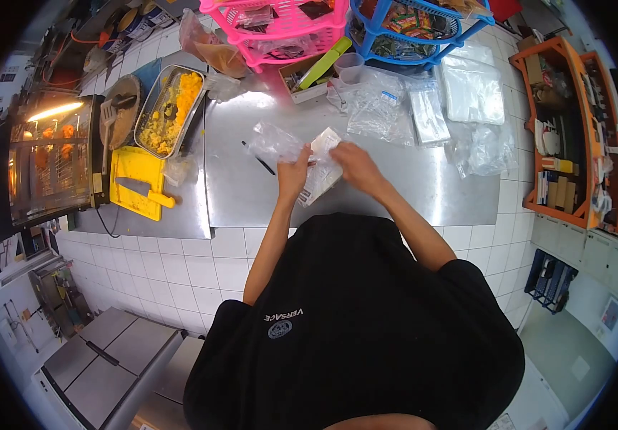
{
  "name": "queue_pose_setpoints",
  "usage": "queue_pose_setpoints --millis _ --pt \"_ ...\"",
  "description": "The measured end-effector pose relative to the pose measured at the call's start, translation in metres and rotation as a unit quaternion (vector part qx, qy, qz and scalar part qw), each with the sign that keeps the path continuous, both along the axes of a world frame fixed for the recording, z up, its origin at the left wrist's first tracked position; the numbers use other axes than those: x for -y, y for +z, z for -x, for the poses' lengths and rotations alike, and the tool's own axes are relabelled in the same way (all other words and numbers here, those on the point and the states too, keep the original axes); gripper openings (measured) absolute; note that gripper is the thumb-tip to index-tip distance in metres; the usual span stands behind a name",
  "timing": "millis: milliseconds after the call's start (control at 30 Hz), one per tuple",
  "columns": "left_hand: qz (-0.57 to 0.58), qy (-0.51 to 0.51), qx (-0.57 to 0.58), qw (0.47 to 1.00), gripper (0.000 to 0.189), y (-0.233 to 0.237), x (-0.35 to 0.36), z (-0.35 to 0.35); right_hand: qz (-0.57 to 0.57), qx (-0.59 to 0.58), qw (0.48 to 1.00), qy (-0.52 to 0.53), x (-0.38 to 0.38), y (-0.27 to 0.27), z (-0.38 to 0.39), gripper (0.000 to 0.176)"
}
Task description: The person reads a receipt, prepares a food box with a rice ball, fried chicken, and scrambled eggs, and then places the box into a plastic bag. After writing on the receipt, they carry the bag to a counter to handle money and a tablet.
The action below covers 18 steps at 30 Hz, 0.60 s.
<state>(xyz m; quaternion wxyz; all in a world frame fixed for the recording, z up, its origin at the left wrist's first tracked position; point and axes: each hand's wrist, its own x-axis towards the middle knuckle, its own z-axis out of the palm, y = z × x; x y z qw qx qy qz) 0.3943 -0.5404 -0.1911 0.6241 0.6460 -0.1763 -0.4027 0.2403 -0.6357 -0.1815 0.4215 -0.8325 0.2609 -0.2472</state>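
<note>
"Packet [325, 139]: where is it?"

"Middle of the frame, between both hands. The left hand [293, 173] looks curled tight on its left edge. The right hand [355, 166] is bent over its right side, too blurry to tell if it pinches."

"Which step?"

"Working on the packet, I think. Any next move calls for a steady left hold."

"What's around?"

"A clear bag [277, 139] and black pen [260, 159], just left."

You have a knife [150, 192] on the yellow cutting board [136, 162], a metal tray [189, 117] of yellow food [169, 115] just behind that board, a lit oven [44, 165] to its left, pink baskets [289, 30] and blue baskets [398, 61] beyond it rightward, an orange shelf unit [563, 216] well to its right
</note>
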Motion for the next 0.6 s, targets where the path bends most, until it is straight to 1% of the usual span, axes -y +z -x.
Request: queue_pose_setpoints --millis 33,67,100,133,200,233,300,333,367,400,433,467,533,600 --pt "-0.021 -0.006 0.024 0.999 0.031 -0.005 0.003 -0.002 0.067 -0.041 0.994 0.07 -0.012 -0.004 0.005 0.017" --pt "-0.043 -0.014 0.048 0.998 0.035 -0.006 0.005 -0.002 0.132 -0.082 0.978 0.137 -0.026 -0.001 0.008 0.022" --pt "-0.042 -0.016 0.048 0.998 0.035 -0.006 0.007 -0.003 0.149 -0.116 0.972 0.138 -0.035 0.002 0.011 0.031" --pt "-0.065 -0.017 0.067 0.995 0.037 -0.007 0.009 -0.004 0.15 -0.118 0.972 0.137 -0.027 0.003 0.011 0.031" --pt "-0.093 -0.019 0.085 0.992 0.039 -0.013 0.007 -0.003 0.172 -0.125 0.977 0.005 -0.013 0.005 0.01 0.03" --pt "-0.084 -0.017 0.071 0.994 0.04 -0.017 0.01 -0.004 0.171 -0.124 0.977 0.004 -0.022 0.007 0.01 0.03" --pt "-0.071 -0.026 0.063 0.995 0.04 -0.014 0.014 -0.009 0.132 -0.131 0.974 0.13 -0.044 0.016 0.004 0.026" --pt "-0.066 -0.02 0.065 0.996 0.041 -0.014 0.014 -0.009 0.138 -0.133 0.974 0.125 -0.03 0.007 0.003 0.026" --pt "-0.064 -0.013 0.064 0.996 0.042 -0.013 0.013 -0.007 0.093 -0.071 0.993 -0.023 -0.01 -0.01 0.007 0.023" --pt "-0.066 -0.015 0.06 0.996 0.042 -0.015 0.009 -0.005 0.04 -0.008 0.985 -0.17 -0.001 -0.012 0.012 0.02" --pt "-0.076 -0.013 0.061 0.995 0.042 -0.016 0.008 -0.006 0.022 0.008 0.968 -0.249 0.004 -0.014 0.024 0.016" --pt "-0.079 -0.012 0.062 0.995 0.042 -0.015 0.014 -0.009 0.01 0.026 0.944 -0.329 0.016 -0.002 0.032 0.012" --pt "-0.069 -0.011 0.072 0.995 0.042 -0.003 0.02 -0.013 -0.008 0.017 0.905 -0.425 0.016 0.006 0.061 0.004" --pt "-0.074 -0.008 0.078 0.994 0.043 0.011 0.018 -0.018 -0.024 -0.021 0.889 -0.457 0.0 0.011 0.093 0.006"
